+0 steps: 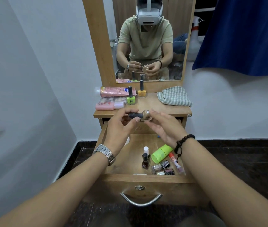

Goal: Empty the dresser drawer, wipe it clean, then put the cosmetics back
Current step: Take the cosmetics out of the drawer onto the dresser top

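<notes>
Beige nail polish bottle (146, 115) held sideways above open drawer (148, 177), just before bench (162, 108) edge. Left hand (121, 128) fingers pinch its dark cap; right hand (161, 126) fingers curl loosely round its base. Green polish (131, 99), yellow polish (141, 92), checked cloth (174, 96) on bench. Other cosmetics lie in drawer.

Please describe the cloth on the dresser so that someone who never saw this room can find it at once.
Look at the wooden dresser top below the mirror. On its right side, apart from the bottles at the left, lies a crumpled cloth. It is the only soft thing there, with a green and white check pattern.
</notes>
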The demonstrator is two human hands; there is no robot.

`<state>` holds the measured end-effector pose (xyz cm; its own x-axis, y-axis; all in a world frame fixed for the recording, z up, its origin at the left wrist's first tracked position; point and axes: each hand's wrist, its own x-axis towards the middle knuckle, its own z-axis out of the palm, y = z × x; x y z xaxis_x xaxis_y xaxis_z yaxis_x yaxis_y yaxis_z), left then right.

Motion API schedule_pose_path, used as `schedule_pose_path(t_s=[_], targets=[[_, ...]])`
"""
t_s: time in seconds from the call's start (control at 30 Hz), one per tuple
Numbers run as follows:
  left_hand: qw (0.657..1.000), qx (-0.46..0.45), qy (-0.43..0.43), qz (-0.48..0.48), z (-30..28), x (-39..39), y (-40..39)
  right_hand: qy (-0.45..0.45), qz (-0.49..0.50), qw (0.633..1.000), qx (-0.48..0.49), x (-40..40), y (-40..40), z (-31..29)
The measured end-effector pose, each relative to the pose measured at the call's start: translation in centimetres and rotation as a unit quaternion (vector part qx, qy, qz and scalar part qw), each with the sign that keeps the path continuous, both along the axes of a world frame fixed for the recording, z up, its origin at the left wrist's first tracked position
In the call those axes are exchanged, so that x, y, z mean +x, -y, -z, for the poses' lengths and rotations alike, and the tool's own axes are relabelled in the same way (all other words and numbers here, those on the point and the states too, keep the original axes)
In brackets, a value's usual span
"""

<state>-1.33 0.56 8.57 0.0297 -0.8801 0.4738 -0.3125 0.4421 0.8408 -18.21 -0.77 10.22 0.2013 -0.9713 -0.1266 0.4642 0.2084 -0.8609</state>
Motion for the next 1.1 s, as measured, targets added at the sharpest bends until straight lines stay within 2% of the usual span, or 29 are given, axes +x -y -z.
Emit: schedule_pose_path(t_s=[0.1, 0.2, 0.37, 0.6, 1.1], targets=[[0.999, 0.014, -0.044, 0.005, -0.8, -0.7, -0.1, 0.062, -0.026, 0.998, 0.021, 0.5, -0.4, 0.5], [0.997, 0.026, -0.066, 0.015, -1.6, -0.7, 0.2, 0.036, -0.039, 0.998, 0.027, 0.7, -0.5, 0.7], [0.999, 0.021, -0.006, -0.029, -3.0, 0.3, 2.4, -0.073, -0.028, 0.997, 0.029, -0.6, -0.2, 1.3], [0.991, 0.022, 0.113, -0.072, -5.0, 1.9, 6.2, -0.073, -0.018, 0.996, 0.041, -1.8, -0.1, 1.8], [0.975, 0.073, 0.193, -0.083, -4.3, 1.8, 10.0, -0.088, -0.032, 0.995, 0.032, -2.6, 0.1, 2.5]])
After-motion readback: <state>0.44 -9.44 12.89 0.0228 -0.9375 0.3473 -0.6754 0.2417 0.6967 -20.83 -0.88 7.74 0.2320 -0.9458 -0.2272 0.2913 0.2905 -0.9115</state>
